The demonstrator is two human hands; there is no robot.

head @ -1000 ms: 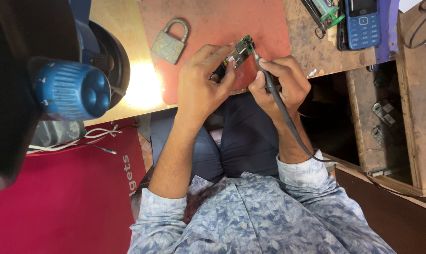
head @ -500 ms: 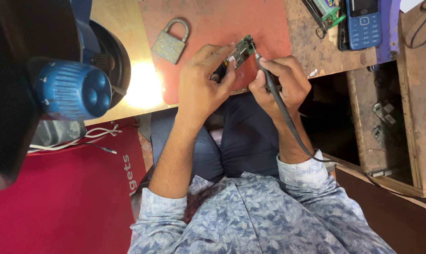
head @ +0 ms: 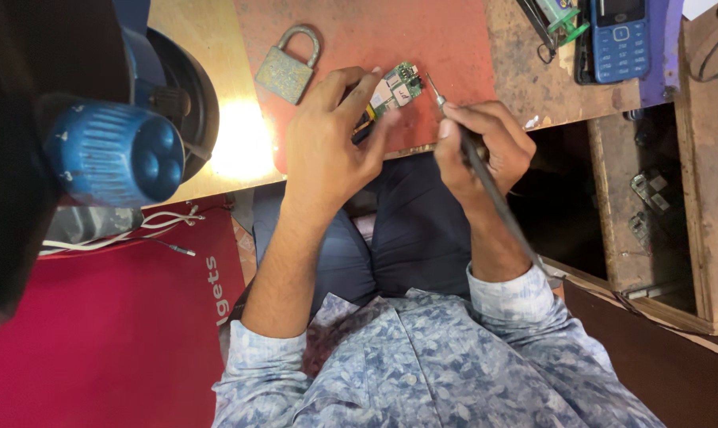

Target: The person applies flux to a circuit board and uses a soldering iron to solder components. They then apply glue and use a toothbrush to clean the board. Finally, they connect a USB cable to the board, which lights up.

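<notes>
Seen from above, a worn wooden workbench [head: 525, 79] with a reddish-brown rubber mat [head: 359, 40] fills the upper middle of the frame; a red cloth lies lower left and a blue lamp head [head: 113, 150] sits at left. Near the top centre, the left hand [head: 327, 147] pinches a small green circuit board [head: 397, 87] by its edges, on the mat. The right hand [head: 486, 147] is closed around a thin black soldering iron [head: 470, 150], its tip just beside the board. The board looks light, stiff and fragile, best held by its rim. A brass padlock [head: 286, 71] lies upper left of the board; a blue keypad phone [head: 620, 36] rests upper right.
</notes>
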